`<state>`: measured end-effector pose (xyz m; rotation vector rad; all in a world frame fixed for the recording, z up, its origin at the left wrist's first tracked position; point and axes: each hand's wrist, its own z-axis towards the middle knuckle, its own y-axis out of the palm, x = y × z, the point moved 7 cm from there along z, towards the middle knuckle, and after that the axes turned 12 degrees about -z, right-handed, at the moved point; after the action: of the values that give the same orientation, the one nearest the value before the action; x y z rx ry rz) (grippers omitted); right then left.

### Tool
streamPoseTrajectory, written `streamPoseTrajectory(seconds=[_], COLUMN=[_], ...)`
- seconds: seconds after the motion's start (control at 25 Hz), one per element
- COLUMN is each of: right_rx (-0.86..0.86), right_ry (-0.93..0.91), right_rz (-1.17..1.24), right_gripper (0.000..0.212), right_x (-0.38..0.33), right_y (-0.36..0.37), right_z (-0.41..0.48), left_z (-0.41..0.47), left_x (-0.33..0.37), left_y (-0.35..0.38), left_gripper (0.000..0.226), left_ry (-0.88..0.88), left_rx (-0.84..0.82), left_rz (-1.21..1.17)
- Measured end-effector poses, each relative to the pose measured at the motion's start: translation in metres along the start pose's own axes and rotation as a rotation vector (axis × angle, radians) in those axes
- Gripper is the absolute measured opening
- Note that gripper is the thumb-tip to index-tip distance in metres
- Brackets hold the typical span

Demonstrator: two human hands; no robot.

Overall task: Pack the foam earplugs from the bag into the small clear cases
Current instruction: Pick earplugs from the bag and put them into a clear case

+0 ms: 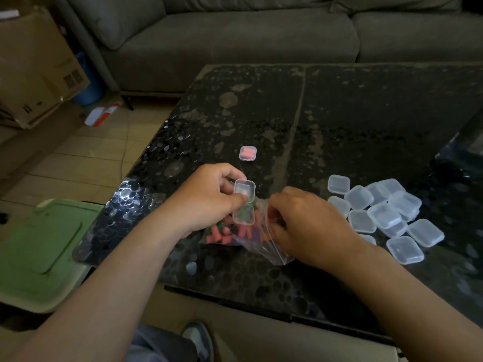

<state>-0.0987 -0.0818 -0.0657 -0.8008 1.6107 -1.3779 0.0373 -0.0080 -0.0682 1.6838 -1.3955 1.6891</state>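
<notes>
Earplug bag [257, 245] on dark table [366, 113] by sofa [235, 40]; L hand [206, 199] pinches case [244, 202], R hand [305, 226] grips bag.

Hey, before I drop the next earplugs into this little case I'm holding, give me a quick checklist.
1. The left hand grips the open case, lid up: ok.
2. The open case is empty: cannot tell, colours show through.
3. The right hand is at the bag mouth: ok; pinching an earplug: cannot tell.
4. Plenty of earplugs in the bag: ok.
5. More spare cases piled to the right: ok.
6. The filled case is set apart: ok.
</notes>
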Motion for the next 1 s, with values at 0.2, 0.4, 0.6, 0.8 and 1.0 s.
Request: streamPoseTrajectory(seconds=[0.2,0.4,0.6,0.8,1.0], right_rx=[0.011,0.069,0.293,0.332,0.330], right_ry=[0.017,0.093,0.134,-0.017,-0.043], right_rz=[0.078,0.214,0.348,0.343,0.324], right_gripper=[0.011,0.008,0.019,0.019,0.019], right_x=[0.003,0.019,0.033,0.014,0.012], right_y=[-0.002,-0.014,-0.043,-0.047,-0.043], right_z=[0.000,-0.004,-0.010,-0.012,-0.012], left_z=[0.000,-0.001,0.001,-0.008,-0.009], left_x=[-0.001,0.001,0.008,0.017,0.017], left_y=[0.000,0.000,-0.001,0.018,0.029], left_gripper=[0.021,0.021,0.029,0.026,0.025], left_ry=[-0.005,0.031,0.091,0.029,-0.058], left_rx=[0.007,0.033,0.087,0.006,-0.071], left_rz=[-0.008,0.011,-0.056,-0.357,-0.549])
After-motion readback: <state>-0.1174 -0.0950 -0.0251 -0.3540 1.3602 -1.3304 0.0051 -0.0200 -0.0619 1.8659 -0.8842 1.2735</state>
